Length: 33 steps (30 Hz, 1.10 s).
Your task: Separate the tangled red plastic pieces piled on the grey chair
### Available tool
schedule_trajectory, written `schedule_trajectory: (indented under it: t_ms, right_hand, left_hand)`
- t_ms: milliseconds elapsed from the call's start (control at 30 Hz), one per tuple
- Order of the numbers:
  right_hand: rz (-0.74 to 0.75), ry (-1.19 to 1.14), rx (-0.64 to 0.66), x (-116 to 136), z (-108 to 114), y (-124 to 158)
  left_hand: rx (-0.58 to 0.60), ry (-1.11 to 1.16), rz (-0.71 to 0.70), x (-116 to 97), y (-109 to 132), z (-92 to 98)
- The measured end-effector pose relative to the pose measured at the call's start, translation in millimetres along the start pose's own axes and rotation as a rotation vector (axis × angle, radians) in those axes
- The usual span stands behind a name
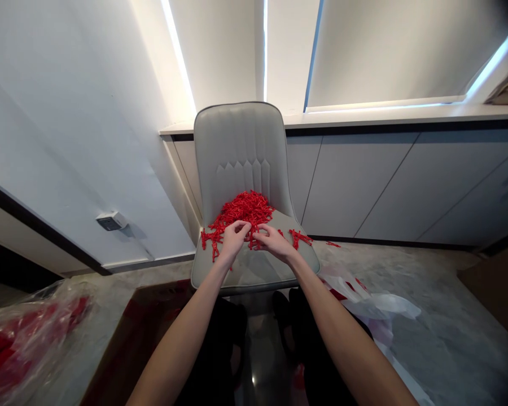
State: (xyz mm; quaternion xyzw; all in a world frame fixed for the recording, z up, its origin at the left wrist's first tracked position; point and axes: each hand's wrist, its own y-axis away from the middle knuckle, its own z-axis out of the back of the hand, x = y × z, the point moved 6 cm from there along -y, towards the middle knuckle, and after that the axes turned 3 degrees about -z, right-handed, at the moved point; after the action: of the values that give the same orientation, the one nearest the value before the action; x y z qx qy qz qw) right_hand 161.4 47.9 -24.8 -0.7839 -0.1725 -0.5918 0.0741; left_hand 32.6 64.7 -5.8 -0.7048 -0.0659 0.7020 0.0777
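Observation:
A grey padded chair (pixel 245 135) bears a heap of small red stick-like pieces (pixel 248 206) on its seat, against the backrest. Their exact kind is too small to tell. In front of the heap, my left hand (pixel 235 238) is closed, thumb and fingertips pinched together. Close by on the right, my right hand (pixel 273 241) pinches a red piece (pixel 253 238) that hangs between the two hands. Whether the left fingertips also hold it is hidden. More loose red pieces (pixel 214 239) lie left of my hands, and another small cluster (pixel 300 238) is by the seat's right edge.
A clear plastic bag (pixel 34 332) with red contents lies on the floor at left, near an open cardboard box (pixel 127 338). White plastic bags (pixel 376 304) are on the right. A stray red piece (pixel 333 244) lies on the floor beside low cabinets (pixel 359 180).

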Motion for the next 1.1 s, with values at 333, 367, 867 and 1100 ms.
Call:
schedule_trajectory:
  t_ms: [333, 367, 867, 1100]
  right_hand:
    - [-0.084, -0.062, -0.282, 0, 25, 1]
    - [-0.081, -0.059, -0.295, 0, 26, 1]
    - [-0.036, 0.002, -0.373, 1, 32, -3]
    - [-0.015, -0.032, -0.408, 1, 34, -3]
  left_hand:
    - [-0.179, -0.977, 0.198, 5, 1, 75.9]
    - [-0.157, -0.995, 0.246, 13, 3, 77.8]
    - [-0.149, -0.824, 0.245, 27, -6, 64.4]
    - [0.024, -0.412, 0.218, 18, -3, 16.7]
